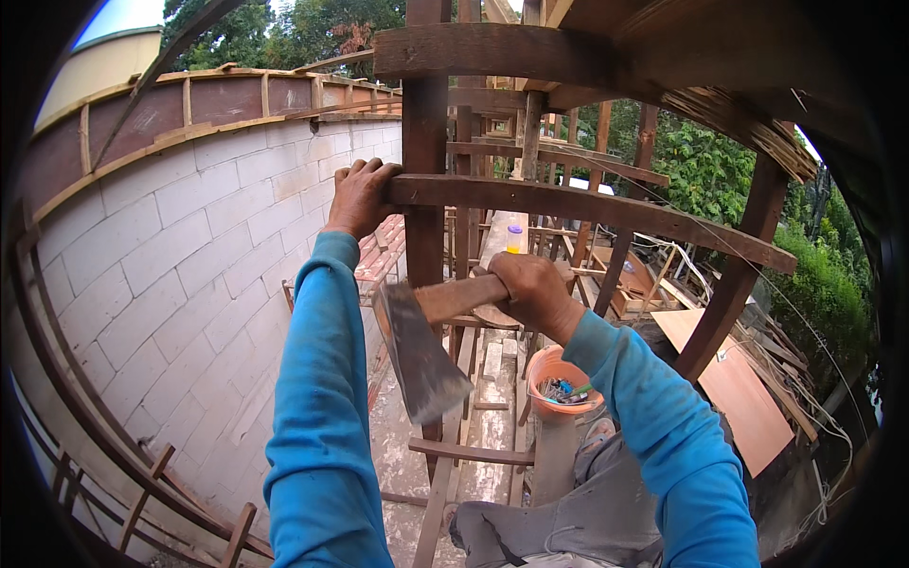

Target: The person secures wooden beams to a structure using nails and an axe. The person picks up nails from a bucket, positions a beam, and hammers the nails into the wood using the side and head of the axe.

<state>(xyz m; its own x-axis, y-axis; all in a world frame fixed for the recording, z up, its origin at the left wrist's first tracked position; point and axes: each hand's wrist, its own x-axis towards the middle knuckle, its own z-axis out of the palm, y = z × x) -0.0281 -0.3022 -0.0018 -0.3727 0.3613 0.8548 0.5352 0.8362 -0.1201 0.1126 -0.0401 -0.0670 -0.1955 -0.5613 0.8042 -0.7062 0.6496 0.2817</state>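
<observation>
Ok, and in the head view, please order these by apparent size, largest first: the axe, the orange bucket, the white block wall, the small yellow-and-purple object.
1. White block wall
2. Axe, enlarged by its nearness to the camera
3. Orange bucket
4. Yellow-and-purple object

White block wall (204,208) along the left, brown framed panels (222,99) on top. Orange bucket (557,411) right of centre, small mixed items (561,388) inside. Further back, yellow container (514,239), purple lid. Plywood sheet (734,393) tilted at right, loose wood (778,346) beside it. Green foliage (705,161) behind, upper right. Pale building (99,71), upper left.
</observation>
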